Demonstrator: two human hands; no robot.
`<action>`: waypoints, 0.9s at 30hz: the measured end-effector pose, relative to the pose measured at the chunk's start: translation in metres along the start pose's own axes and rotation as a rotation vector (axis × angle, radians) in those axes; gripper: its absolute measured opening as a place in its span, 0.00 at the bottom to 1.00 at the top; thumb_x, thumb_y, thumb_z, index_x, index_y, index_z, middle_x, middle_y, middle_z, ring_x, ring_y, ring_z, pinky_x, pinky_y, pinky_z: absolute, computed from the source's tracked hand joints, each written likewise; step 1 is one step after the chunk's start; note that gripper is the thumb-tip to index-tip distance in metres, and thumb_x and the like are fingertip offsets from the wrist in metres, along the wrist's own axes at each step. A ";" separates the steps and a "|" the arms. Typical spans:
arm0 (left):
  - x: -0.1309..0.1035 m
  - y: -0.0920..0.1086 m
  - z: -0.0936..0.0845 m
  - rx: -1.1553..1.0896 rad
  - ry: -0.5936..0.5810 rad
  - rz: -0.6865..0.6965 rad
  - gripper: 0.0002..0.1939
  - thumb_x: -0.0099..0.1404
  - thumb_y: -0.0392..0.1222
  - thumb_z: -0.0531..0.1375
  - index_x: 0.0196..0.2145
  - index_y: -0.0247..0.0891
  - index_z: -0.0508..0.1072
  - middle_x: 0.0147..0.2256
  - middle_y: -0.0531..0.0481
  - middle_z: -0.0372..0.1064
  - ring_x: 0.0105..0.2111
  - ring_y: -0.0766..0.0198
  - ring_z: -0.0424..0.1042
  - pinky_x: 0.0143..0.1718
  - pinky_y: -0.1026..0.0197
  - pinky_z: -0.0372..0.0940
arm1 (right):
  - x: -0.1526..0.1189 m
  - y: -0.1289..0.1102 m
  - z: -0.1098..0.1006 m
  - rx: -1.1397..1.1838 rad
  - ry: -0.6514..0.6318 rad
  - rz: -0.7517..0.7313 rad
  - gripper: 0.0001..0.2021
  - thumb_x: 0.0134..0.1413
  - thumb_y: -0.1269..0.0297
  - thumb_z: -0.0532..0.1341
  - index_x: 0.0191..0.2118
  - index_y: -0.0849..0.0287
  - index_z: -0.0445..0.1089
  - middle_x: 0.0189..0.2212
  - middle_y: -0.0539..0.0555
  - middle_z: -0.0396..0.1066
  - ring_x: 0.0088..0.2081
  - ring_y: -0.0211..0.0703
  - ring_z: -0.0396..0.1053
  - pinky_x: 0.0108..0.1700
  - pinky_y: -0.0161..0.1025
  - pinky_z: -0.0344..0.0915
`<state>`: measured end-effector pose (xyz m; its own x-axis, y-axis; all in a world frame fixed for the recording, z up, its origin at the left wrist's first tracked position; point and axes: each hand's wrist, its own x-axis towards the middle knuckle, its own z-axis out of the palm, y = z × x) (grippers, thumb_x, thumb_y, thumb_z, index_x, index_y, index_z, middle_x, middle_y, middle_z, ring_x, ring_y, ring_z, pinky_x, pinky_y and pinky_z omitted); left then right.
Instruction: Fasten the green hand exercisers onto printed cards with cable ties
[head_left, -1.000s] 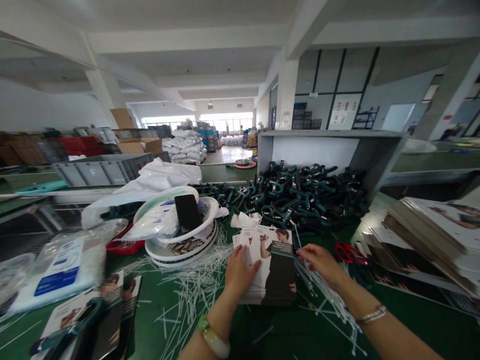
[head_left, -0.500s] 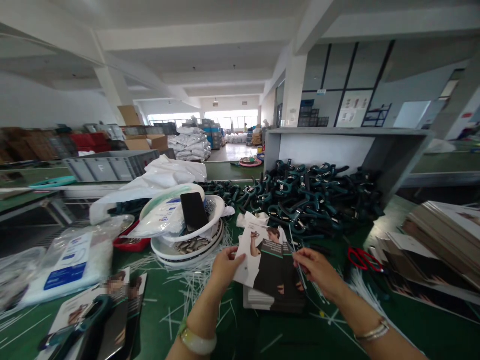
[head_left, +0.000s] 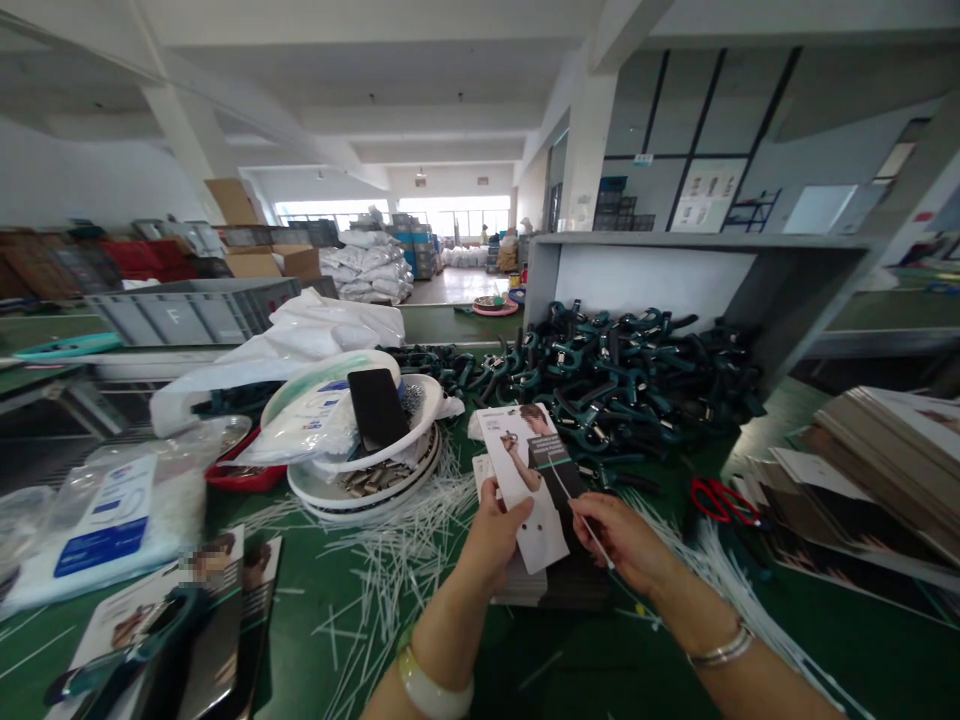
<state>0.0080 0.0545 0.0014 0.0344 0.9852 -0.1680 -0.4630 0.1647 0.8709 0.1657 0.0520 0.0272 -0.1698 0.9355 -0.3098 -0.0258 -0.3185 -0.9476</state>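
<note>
My left hand grips a printed card by its left edge, tilted above a stack of cards. Small holes show in the white part of the card. Pinched in the fingers of my right hand is a thin white cable tie, lying across the card's right side. Behind the card is a large heap of dark green spring clamps. Many loose cable ties are scattered on the green table to the left, and a bundle of them lies under my right forearm.
White bowls with metal parts and a black phone stand left of centre. Red-handled scissors and piled cards lie at right. A clamp rests on cards at front left. A grey box stands behind the clamps.
My left hand has lifted the top card off the stack and turned it more upright. My right hand has moved slightly left, bringing the cable tie over the card.
</note>
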 end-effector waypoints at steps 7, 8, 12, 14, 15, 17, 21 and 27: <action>0.003 -0.008 0.002 -0.020 -0.007 0.056 0.28 0.49 0.38 0.64 0.49 0.38 0.64 0.42 0.45 0.72 0.39 0.57 0.72 0.42 0.55 0.65 | -0.017 0.002 0.007 -0.110 -0.040 -0.025 0.14 0.42 0.57 0.57 0.14 0.59 0.59 0.10 0.45 0.57 0.15 0.29 0.50 0.19 0.30 0.43; 0.002 -0.008 0.001 -0.026 -0.010 0.074 0.29 0.50 0.38 0.64 0.50 0.38 0.64 0.43 0.45 0.72 0.40 0.56 0.72 0.43 0.55 0.65 | -0.020 0.002 0.008 -0.112 -0.046 -0.026 0.14 0.41 0.57 0.56 0.14 0.59 0.59 0.10 0.45 0.57 0.15 0.29 0.50 0.19 0.30 0.43; 0.000 -0.008 0.000 -0.008 -0.010 0.131 0.30 0.51 0.40 0.64 0.52 0.38 0.62 0.45 0.44 0.71 0.42 0.56 0.71 0.45 0.55 0.64 | -0.028 -0.002 0.013 -0.059 -0.017 -0.026 0.14 0.40 0.58 0.56 0.13 0.58 0.57 0.11 0.45 0.56 0.15 0.30 0.50 0.18 0.31 0.43; -0.001 -0.007 0.001 0.016 -0.014 0.152 0.30 0.51 0.41 0.64 0.51 0.38 0.63 0.45 0.44 0.71 0.41 0.57 0.71 0.45 0.56 0.64 | -0.030 -0.003 0.014 -0.025 -0.003 -0.035 0.14 0.39 0.58 0.55 0.13 0.58 0.56 0.11 0.44 0.54 0.15 0.29 0.49 0.18 0.31 0.41; -0.002 -0.007 0.001 0.030 -0.019 0.165 0.29 0.51 0.42 0.64 0.51 0.38 0.63 0.45 0.44 0.71 0.41 0.57 0.71 0.44 0.56 0.64 | -0.030 -0.004 0.014 -0.011 -0.004 -0.037 0.13 0.39 0.59 0.55 0.13 0.58 0.56 0.11 0.44 0.54 0.14 0.29 0.48 0.18 0.31 0.39; -0.003 -0.006 0.001 0.072 -0.020 0.198 0.28 0.52 0.43 0.64 0.50 0.38 0.63 0.45 0.45 0.71 0.40 0.58 0.71 0.43 0.58 0.64 | -0.031 -0.004 0.013 0.012 -0.014 -0.030 0.13 0.39 0.60 0.55 0.12 0.59 0.55 0.10 0.44 0.53 0.14 0.28 0.47 0.18 0.31 0.38; -0.004 -0.004 -0.001 0.197 -0.035 0.274 0.23 0.57 0.44 0.60 0.50 0.39 0.64 0.44 0.46 0.71 0.38 0.59 0.71 0.40 0.60 0.64 | -0.033 -0.004 0.011 0.056 -0.040 -0.031 0.14 0.39 0.59 0.55 0.12 0.59 0.55 0.10 0.44 0.52 0.13 0.28 0.45 0.18 0.32 0.36; -0.007 -0.004 -0.001 0.180 -0.127 0.295 0.26 0.56 0.44 0.62 0.52 0.40 0.64 0.46 0.45 0.71 0.42 0.57 0.70 0.44 0.58 0.64 | -0.033 -0.010 0.010 0.151 -0.123 -0.045 0.14 0.40 0.59 0.56 0.14 0.59 0.55 0.11 0.43 0.52 0.13 0.27 0.46 0.17 0.32 0.38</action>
<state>0.0093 0.0471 -0.0016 0.0374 0.9879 0.1508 -0.3065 -0.1323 0.9426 0.1618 0.0233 0.0480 -0.2842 0.9264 -0.2472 -0.1823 -0.3053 -0.9346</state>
